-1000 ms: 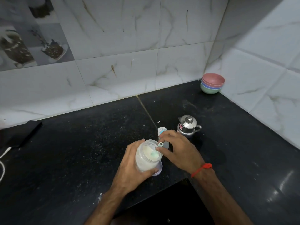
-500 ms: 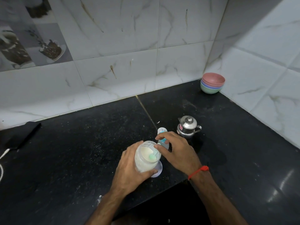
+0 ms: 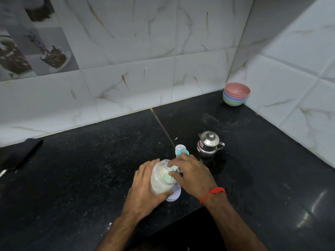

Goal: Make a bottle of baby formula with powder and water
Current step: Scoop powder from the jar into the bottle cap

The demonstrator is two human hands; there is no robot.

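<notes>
My left hand (image 3: 145,187) grips a clear jar of white powder (image 3: 161,180), tilted toward the right, near the counter's front edge. My right hand (image 3: 192,174) holds a pale green scoop (image 3: 169,173) whose bowl sits inside the jar's mouth. Just behind my right hand stands the baby bottle (image 3: 181,150), clear with a blue ring, mostly hidden by my fingers. A pale lilac lid (image 3: 175,195) lies flat on the counter under the jar.
A small steel kettle (image 3: 208,144) stands right of the bottle. Stacked coloured bowls (image 3: 235,95) sit in the far right corner. A dark flat object (image 3: 20,154) lies at the left edge. Powder specks dot the black counter (image 3: 90,160). Tiled walls close the back and right.
My right hand has pushed the scoop deeper into the jar's mouth. The left hand has tilted the jar a little more to the right.
</notes>
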